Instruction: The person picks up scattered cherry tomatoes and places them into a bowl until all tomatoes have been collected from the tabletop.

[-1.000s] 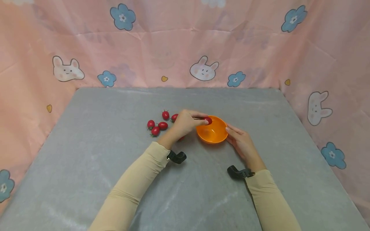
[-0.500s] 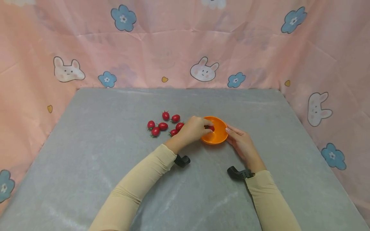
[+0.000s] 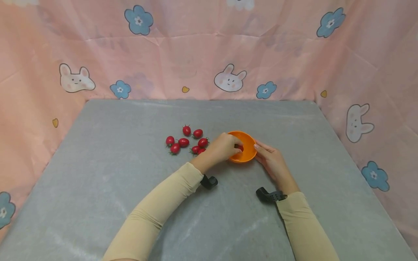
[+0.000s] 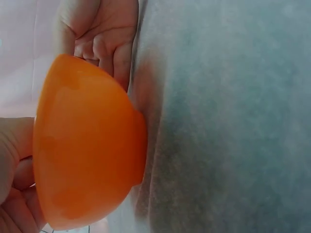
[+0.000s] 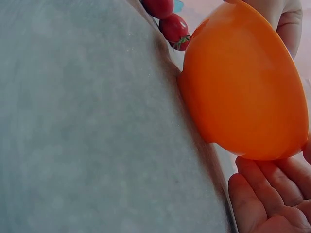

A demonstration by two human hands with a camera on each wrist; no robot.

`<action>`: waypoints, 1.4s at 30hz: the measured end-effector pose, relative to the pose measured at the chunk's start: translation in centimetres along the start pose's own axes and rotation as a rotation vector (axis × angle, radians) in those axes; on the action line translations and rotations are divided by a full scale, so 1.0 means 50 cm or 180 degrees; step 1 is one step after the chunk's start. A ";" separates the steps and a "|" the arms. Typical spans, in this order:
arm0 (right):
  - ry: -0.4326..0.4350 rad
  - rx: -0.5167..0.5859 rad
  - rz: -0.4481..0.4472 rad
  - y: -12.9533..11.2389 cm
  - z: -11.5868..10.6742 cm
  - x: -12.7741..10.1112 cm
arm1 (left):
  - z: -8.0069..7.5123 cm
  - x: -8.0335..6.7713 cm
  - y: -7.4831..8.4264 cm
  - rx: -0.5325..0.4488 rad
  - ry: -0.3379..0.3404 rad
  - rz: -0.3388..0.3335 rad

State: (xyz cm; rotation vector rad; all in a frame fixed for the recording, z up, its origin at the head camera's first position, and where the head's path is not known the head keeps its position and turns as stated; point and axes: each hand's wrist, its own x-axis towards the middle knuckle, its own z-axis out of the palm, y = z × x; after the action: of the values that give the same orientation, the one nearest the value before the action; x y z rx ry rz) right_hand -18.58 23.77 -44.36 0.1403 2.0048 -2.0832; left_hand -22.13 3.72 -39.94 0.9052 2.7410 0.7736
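Note:
A small orange bowl (image 3: 247, 151) stands mid-table. My left hand (image 3: 236, 145) reaches over its left rim, fingers curled down inside, pinching a red cherry tomato (image 3: 240, 148) low in the bowl. My right hand (image 3: 261, 149) lies flat against the bowl's right side with straight fingers. In the left wrist view the bowl (image 4: 87, 150) fills the left, with the right hand's fingers (image 4: 104, 46) behind it. The right wrist view shows the bowl's outer wall (image 5: 248, 82) and my right fingers (image 5: 262, 199) below it.
Several loose cherry tomatoes (image 3: 184, 142) lie in a cluster just left of the bowl; two show in the right wrist view (image 5: 174, 26). The grey table cover (image 3: 98, 174) is walled on three sides by a pink patterned cloth (image 3: 183, 54).
My left hand has come down from the bowl's rim into the bowl with the tomato. The right hand and the bowl have stayed put.

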 end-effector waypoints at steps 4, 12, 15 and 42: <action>0.0009 0.0000 -0.0019 0.000 0.000 0.000 | 0.004 0.002 0.001 0.0019 -0.0061 -0.0047; 0.0053 0.0014 0.0021 0.001 -0.001 0.002 | 0.015 0.007 -0.002 0.0140 -0.0085 0.0017; 0.0060 0.0031 0.0010 0.002 0.000 0.003 | 0.015 0.008 -0.001 0.0174 -0.0093 0.0040; 0.0085 0.0154 0.0034 0.004 0.001 0.007 | -0.084 -0.041 -0.052 -0.0976 0.0391 -0.0595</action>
State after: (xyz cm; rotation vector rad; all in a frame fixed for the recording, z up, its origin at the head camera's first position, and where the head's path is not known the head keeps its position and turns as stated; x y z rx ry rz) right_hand -18.86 23.68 -44.63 0.1881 1.9651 -2.1350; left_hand -23.08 -1.06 -37.75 0.5480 2.6518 1.2023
